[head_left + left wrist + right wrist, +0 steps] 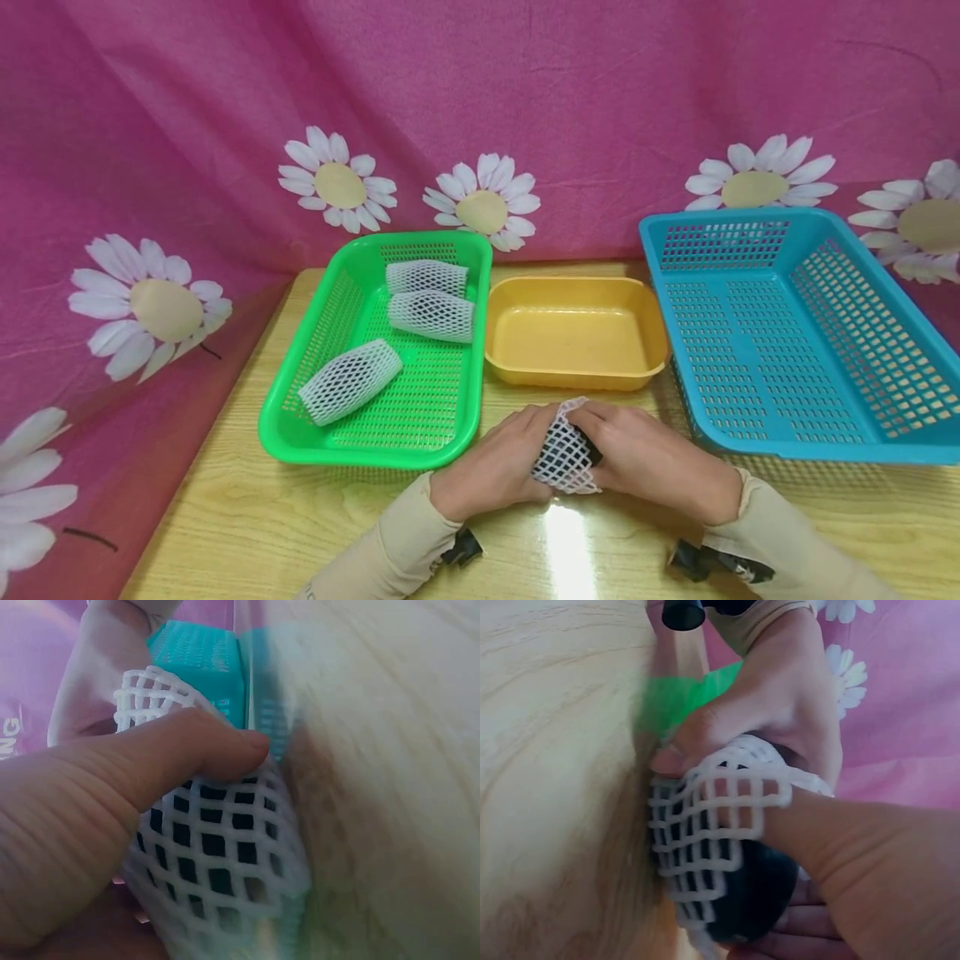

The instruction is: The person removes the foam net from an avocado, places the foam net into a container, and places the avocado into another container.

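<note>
Over the near part of the table, both hands hold a white foam net sleeve (564, 458) that partly covers a dark, smooth, rounded thing (761, 896). My left hand (498, 461) grips the sleeve from the left, its thumb (202, 742) lying across the mesh in the left wrist view. From the right, my right hand (651, 458) holds the dark thing at the sleeve's end, with fingers curled under it in the right wrist view. Dark surface shows through the mesh holes. What kind of thing it is cannot be made out.
A green basket (372, 457) at left holds three white foam net sleeves (351, 382); their contents are unclear. Behind the hands sits a yellow tray (570, 333), and a large blue basket (783, 350) stands at right. A pink flowered cloth (585, 108) hangs behind the wooden table (225, 517).
</note>
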`<state>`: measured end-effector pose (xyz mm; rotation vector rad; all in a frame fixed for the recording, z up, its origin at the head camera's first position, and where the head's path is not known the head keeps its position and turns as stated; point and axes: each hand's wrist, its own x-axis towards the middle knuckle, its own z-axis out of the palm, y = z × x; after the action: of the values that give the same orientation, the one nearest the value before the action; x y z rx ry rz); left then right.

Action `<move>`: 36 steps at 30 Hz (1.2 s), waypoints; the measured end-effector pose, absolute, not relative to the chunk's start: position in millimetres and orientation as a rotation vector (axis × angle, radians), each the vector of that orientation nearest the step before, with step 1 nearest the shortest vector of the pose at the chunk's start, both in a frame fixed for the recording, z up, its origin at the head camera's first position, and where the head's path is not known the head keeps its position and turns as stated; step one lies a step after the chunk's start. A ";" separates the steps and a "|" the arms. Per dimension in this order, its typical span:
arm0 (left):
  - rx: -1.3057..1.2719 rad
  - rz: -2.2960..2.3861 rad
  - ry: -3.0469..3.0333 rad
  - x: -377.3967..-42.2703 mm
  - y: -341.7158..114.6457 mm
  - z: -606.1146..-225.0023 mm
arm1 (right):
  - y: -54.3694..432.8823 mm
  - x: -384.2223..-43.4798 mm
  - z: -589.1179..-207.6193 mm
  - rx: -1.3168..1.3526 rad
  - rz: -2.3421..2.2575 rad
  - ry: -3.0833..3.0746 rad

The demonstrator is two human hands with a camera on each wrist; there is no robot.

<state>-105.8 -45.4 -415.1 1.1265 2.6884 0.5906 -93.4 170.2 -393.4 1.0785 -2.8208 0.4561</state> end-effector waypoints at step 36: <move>1.272 0.603 2.720 -105.4 -43.2 -417.8 | 182.9 -86.3 -371.8 0.947 0.353 -3.155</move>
<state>-105.4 -43.2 -417.8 1.2720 2.7199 0.6031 -86.3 182.9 -371.8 0.9466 -3.1545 0.3531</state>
